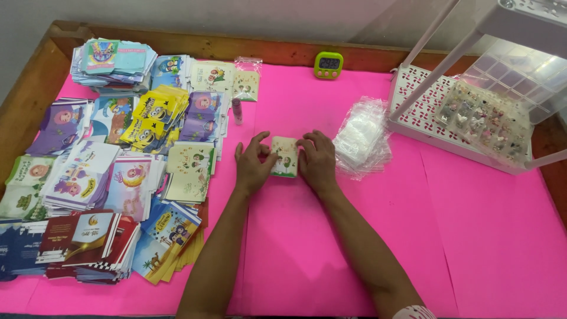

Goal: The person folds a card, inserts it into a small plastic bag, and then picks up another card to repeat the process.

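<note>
A bright pink tabletop (472, 236) with a wooden rim carries stacks of colourful printed paper envelopes (112, 171) on its left part and a white perforated plastic tray (413, 100) at the far right. A heap of clear plastic sleeves (361, 139) lies just right of the hands. At the middle, the left hand (253, 164) and right hand (318, 160) flank a small cream card with green cartoon figures (284, 156), fingers (260, 139) lightly curled against its edges, pressing it flat on the pink surface.

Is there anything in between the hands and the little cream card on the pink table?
No, nothing visible. The left hand and right hand both already touch the small cream card, one at each side edge. The pile of clear bags lies off to the right, apart from them.
</note>
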